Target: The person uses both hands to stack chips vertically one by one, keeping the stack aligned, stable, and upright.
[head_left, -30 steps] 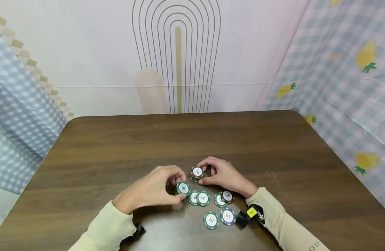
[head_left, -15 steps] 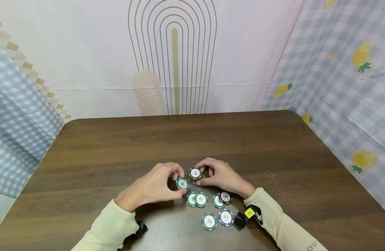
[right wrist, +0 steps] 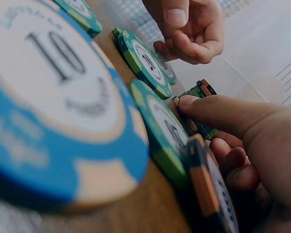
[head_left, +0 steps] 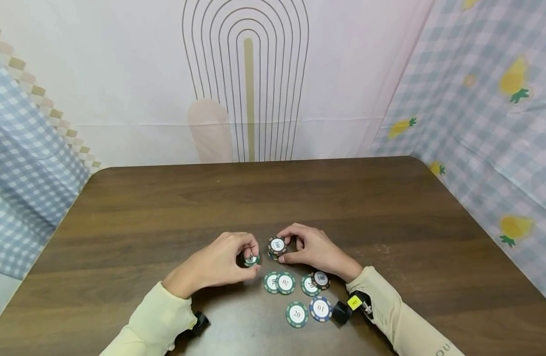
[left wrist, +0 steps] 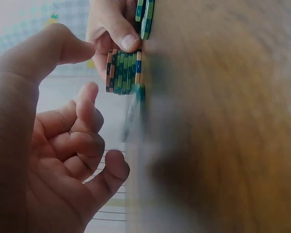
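Note:
My right hand (head_left: 319, 251) holds a stack of poker chips (head_left: 277, 245) between thumb and fingers, with a black 100 chip on top. In the left wrist view the stack (left wrist: 123, 72) shows mostly green edges, with orange-and-dark ones at the top and a blue-and-orange one at the bottom. Left of it is my left hand (head_left: 219, 261), thumb and fingers apart with nothing between them. Below those fingers a green chip (head_left: 252, 259) is partly hidden; in the left wrist view this chip (left wrist: 135, 114) is blurred and tilted, low by the table.
Two overlapping green 20 chips (head_left: 285, 283) lie before the stack. To their right, a black 100 chip (head_left: 320, 280) overlaps a green chip (head_left: 308, 285). Nearer are a green 20 chip (head_left: 297, 314) and a blue 10 chip (head_left: 320, 308), close to the right wrist camera (head_left: 342, 312).
The green 20 chip that my left thumb and fingers pinched has slipped out, now lower and slightly left under the hand. My right hand stays on the stack.

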A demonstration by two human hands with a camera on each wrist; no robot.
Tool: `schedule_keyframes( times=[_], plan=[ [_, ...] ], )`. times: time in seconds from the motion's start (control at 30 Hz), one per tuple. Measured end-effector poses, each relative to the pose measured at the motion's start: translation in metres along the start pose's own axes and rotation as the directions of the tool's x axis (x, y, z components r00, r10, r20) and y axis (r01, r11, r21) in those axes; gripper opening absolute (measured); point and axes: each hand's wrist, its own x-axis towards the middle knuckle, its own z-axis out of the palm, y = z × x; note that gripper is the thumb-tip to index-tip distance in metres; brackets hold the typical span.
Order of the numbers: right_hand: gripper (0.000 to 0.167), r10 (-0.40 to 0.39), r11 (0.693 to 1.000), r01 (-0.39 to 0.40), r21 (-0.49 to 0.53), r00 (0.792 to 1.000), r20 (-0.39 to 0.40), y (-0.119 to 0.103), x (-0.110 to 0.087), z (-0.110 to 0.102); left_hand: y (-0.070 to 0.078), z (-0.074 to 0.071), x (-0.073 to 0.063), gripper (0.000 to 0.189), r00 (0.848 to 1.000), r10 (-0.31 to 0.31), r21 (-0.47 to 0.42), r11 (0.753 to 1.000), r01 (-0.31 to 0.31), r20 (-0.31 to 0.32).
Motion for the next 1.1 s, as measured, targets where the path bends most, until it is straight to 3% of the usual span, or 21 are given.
schedule_keyframes(
  times=[0.37, 0.77, 1.1],
  plan=[
    [0.04, 0.005, 1.0, -0.005, -0.003, 1.0, 0.014, -0.003, 0.001, -0.001, -0.005, -0.013, -0.006, 0.034, 0.994, -0.101, 0.162, 0.982, 0.095, 0.032],
    [0.04, 0.014, 1.0, -0.014, 0.002, 1.0, 0.015, -0.002, 0.001, -0.001, -0.012, -0.015, -0.006, 0.044, 0.983, -0.159, 0.195, 0.971, 0.14, 0.089],
    [0.04, 0.008, 1.0, -0.008, 0.003, 1.0, 0.014, -0.001, 0.001, -0.001, -0.011, -0.015, -0.005, 0.036, 0.979, -0.172, 0.167, 0.974, 0.153, 0.111]
  ],
)
